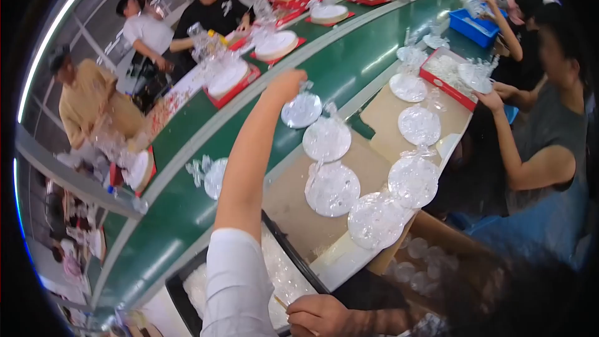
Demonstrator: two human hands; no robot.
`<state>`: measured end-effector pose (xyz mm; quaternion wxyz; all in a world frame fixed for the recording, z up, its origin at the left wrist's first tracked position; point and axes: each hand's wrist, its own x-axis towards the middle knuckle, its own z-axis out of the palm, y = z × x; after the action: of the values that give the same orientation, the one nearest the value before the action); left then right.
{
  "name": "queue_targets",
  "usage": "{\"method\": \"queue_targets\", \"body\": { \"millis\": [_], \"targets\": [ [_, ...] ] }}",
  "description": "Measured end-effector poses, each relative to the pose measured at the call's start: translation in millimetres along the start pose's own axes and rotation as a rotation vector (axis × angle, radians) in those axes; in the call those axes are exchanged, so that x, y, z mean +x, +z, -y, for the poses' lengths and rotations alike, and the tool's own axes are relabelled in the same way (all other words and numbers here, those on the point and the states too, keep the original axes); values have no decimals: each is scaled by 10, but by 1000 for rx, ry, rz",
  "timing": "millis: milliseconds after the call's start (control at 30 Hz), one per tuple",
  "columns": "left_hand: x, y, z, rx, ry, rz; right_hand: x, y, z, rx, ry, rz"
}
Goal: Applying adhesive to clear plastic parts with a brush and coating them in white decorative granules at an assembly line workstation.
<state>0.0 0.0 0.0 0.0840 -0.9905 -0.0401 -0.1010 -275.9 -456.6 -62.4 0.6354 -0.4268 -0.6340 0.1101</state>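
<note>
Green belt (159, 253): curves from lower left to upper right of the frame, passing the counters on both sides. Tan-topped counter (282, 206): centre to right of the frame. Co-workers, from where I stand: one in a grey sleeveless top (549, 125) at the right edge, with a hand on a pale disc (475, 78) above a red box (448, 92); one in a black top (215, 15) at upper left; one in a tan shirt (93, 97) at far left. Black tray (176, 293): bottom centre, holding whitish, translucent material, partly hidden by the person's white sleeve (236, 281). Blue bin (474, 34): upper right.

White discs (332, 188): six in a curved row on the counter, right of centre, with clear, shiny pieces about them. Belt disc (301, 110): on the green belt, upper centre, just beside the left hand. A second disc (216, 179) lies on the belt, partly behind the forearm.

Left hand (288, 85): outstretched over the belt, fingers curled; whether they grip the clear piece at the disc's edge I cannot tell. Right hand (318, 314): bottom centre, fingers closed round a thin stick (280, 301) beside the tray.
</note>
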Motion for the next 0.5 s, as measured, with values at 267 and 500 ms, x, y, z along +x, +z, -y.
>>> {"method": "queue_targets", "body": {
  "millis": [267, 500],
  "targets": [
    [-1400, -1083, -183, 197, -176, -272, 140, -98, -3, -17, -22, -60],
    [-4046, -2480, -1323, 224, -580, -243, 180, -57, 132, 29, 108, 2]
  ]
}}
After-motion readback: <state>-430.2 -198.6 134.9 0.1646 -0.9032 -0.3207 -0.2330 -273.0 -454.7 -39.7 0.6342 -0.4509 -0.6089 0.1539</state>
